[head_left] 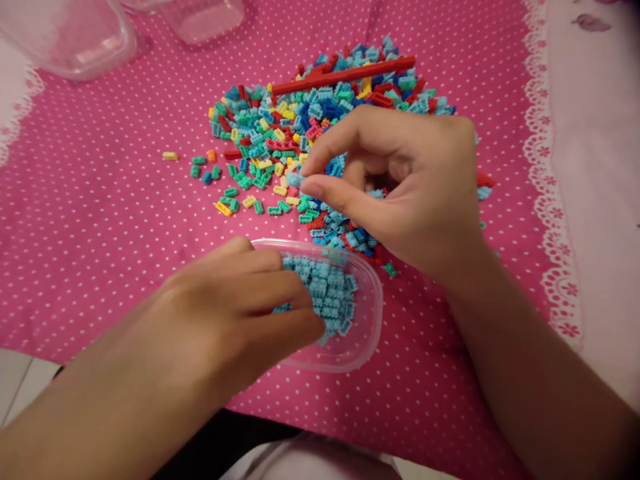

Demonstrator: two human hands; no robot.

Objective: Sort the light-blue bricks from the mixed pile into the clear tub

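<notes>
Between the thumb and forefinger of my right hand [405,187] is a small light blue toy brick [295,179], held above the near side of a mixed heap of bricks [330,103]. My left hand [245,307] is over a clear plastic container [367,333], its fingers curled together with the tips hidden from me. Whether anything is pinched in them does not show. Inside the container lie many light blue bricks [327,293], partly covered by that hand.
A long red bar of joined bricks [345,75] rests across the heap. Loose green bricks [245,181] and a yellow brick [171,156] are scattered to the left. Clear containers [80,40] stand at the back left. The pink dotted cloth [125,220] has lace edges.
</notes>
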